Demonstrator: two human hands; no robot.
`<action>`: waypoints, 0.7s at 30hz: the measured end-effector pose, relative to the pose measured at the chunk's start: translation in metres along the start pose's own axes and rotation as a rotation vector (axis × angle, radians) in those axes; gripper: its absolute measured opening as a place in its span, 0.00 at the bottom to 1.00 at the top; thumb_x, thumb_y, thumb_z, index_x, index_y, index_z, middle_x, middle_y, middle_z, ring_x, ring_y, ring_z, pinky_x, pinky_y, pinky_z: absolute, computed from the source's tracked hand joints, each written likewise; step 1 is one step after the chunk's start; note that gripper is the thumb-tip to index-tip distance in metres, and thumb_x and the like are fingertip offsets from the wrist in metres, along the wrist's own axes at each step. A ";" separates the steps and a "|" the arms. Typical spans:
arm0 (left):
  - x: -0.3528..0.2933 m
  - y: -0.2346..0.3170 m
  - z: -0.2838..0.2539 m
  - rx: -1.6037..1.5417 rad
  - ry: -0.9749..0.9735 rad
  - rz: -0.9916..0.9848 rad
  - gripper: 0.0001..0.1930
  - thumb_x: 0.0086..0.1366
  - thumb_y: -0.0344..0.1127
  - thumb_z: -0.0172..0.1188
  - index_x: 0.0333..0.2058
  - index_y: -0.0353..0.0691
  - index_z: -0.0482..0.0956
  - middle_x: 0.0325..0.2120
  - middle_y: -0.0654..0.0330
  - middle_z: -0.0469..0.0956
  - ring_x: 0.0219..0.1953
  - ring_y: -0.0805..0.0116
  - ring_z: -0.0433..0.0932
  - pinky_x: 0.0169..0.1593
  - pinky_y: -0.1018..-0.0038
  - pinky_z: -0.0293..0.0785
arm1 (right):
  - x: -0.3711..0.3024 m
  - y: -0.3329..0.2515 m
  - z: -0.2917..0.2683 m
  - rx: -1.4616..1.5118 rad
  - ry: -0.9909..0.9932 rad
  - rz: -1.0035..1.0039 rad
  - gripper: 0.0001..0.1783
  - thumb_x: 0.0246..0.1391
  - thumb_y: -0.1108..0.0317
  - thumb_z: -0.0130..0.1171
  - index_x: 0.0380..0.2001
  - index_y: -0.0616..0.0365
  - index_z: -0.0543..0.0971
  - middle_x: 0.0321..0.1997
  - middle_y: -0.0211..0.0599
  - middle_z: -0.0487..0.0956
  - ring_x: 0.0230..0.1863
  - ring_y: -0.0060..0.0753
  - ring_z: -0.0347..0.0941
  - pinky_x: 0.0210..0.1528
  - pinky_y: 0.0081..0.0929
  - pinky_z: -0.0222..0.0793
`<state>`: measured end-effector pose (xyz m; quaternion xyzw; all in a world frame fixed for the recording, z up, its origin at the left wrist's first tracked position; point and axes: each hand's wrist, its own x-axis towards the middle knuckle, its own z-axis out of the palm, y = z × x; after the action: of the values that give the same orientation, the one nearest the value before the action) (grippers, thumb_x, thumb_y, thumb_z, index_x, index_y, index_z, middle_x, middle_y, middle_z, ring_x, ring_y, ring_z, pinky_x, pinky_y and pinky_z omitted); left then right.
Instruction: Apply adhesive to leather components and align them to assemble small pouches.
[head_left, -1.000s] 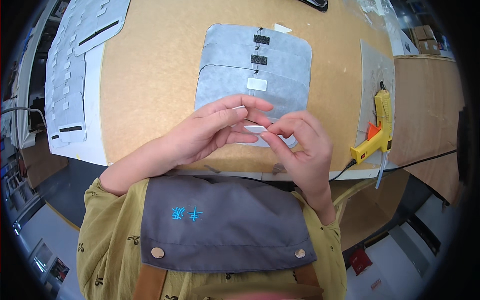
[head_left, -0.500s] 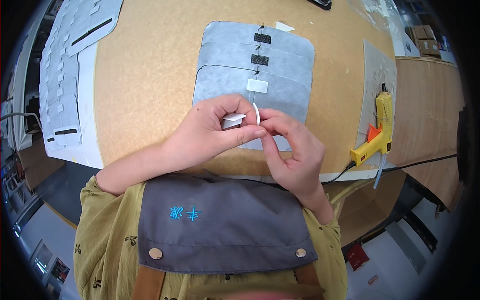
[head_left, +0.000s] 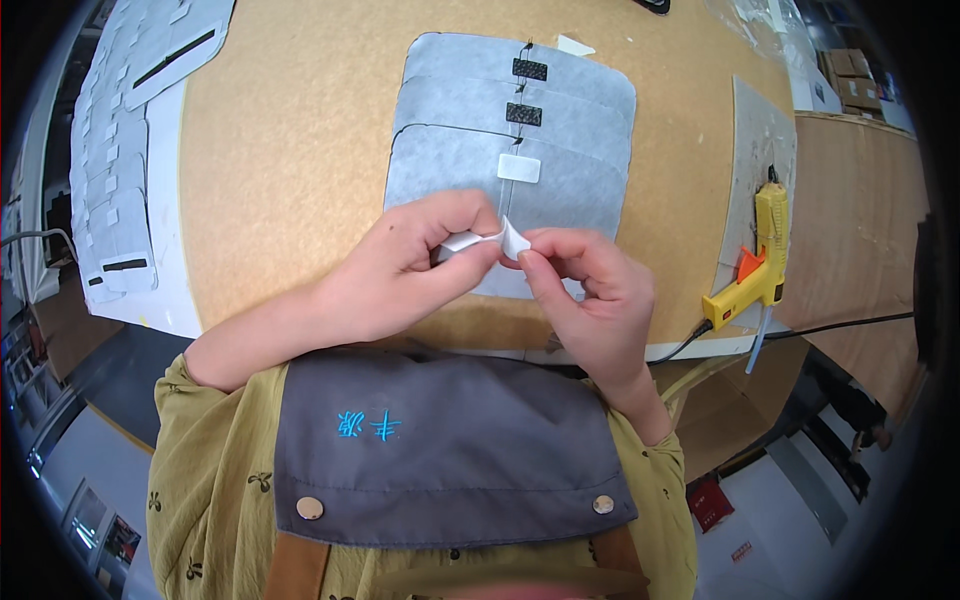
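Note:
My left hand (head_left: 440,245) is closed around small white patches, one of them a folded white patch (head_left: 515,241) that bends up between my hands. The fingertips of my right hand (head_left: 595,285) pinch the free edge of that same patch. Beneath both hands lie overlapping grey felt-like panels (head_left: 455,160) with rounded corners. Down their middle run two black rough-faced rectangles (head_left: 530,69) and a white rectangle (head_left: 519,168), along a thin dark line with small black marks. My hands cover the lower part of the panels.
A yellow glue gun (head_left: 768,250) with an orange trigger rests on a grey board (head_left: 757,140) at the right, its cord trailing off the table edge. More grey panels (head_left: 120,180) with white tabs are piled at the left. A white scrap (head_left: 575,46) lies behind the panels.
The white patch between my hands has gone from standing edge-on to bent and peeled open. My right fingers have shifted slightly right, and the left thumb has drawn back. A distant person appears at right.

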<state>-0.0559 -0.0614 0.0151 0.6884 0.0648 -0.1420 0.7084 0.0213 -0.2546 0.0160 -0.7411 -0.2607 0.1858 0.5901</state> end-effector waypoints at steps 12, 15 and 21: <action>0.038 0.013 -0.049 -0.195 0.107 -0.065 0.04 0.63 0.27 0.45 0.29 0.44 0.62 0.32 0.66 0.71 0.29 0.82 0.69 0.30 0.85 0.66 | 0.078 0.006 -0.010 -0.179 0.128 0.171 0.07 0.55 0.70 0.63 0.29 0.61 0.77 0.20 0.22 0.73 0.21 0.10 0.63 0.24 0.15 0.60; 0.049 0.003 -0.055 -0.145 0.199 0.103 0.07 0.58 0.27 0.40 0.35 0.44 0.63 0.27 0.70 0.62 0.25 0.81 0.53 0.28 0.85 0.50 | 0.091 0.009 -0.010 -0.195 -0.004 0.238 0.06 0.59 0.70 0.61 0.31 0.61 0.77 0.24 0.17 0.73 0.25 0.07 0.64 0.29 0.09 0.59; 0.055 -0.009 -0.059 0.643 0.321 0.373 0.08 0.61 0.33 0.59 0.37 0.44 0.70 0.21 0.66 0.69 0.22 0.76 0.70 0.24 0.78 0.63 | 0.093 0.019 -0.006 -0.197 -0.001 0.318 0.06 0.58 0.69 0.62 0.31 0.60 0.78 0.24 0.17 0.74 0.26 0.07 0.65 0.28 0.10 0.59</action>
<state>0.0000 -0.0093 -0.0119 0.8882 0.0011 0.0854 0.4514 0.1013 -0.2060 0.0023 -0.8271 -0.1575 0.2510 0.4776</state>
